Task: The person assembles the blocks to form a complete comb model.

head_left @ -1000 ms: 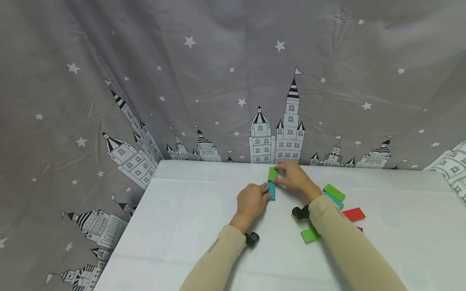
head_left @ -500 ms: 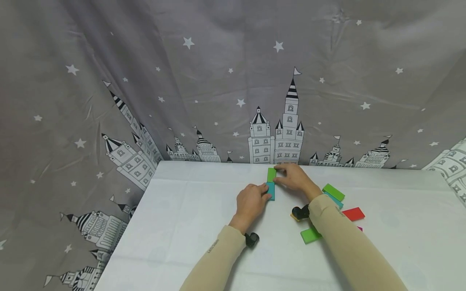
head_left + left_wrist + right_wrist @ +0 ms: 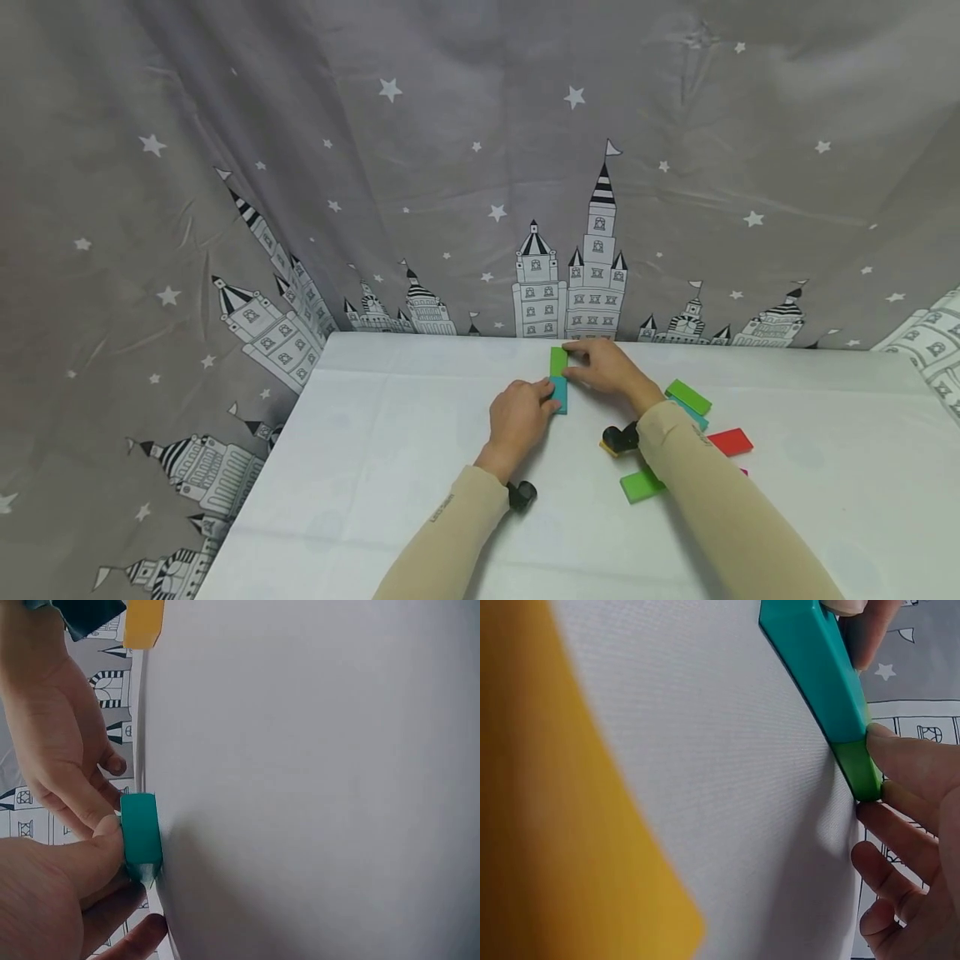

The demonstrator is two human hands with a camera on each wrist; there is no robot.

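Observation:
Two flat rectangular blocks lie end to end in line near the far edge of the table: a green block [image 3: 558, 362] at the back and a teal block [image 3: 559, 397] in front of it. My left hand [image 3: 519, 418] holds the teal block [image 3: 141, 834] by its sides between thumb and fingers. With thumb and index finger, my right hand [image 3: 606, 368] pinches the green block [image 3: 857, 769] at its ends. In the right wrist view the two blocks meet end to end, and the right thumb tip lies right at their joint.
On the right of the white table [image 3: 375, 467] lie another green block [image 3: 688, 397], a second teal block [image 3: 690, 413], a red block [image 3: 732, 442] and a nearer green block [image 3: 639, 487]. A yellow block [image 3: 577, 825] sits under my right wrist. A grey printed curtain [image 3: 450, 167] hangs behind.
The small dark gap between the green and teal blocks has closed, the green block having shifted slightly toward me with my right fingers on it. My left hand has stayed in place.

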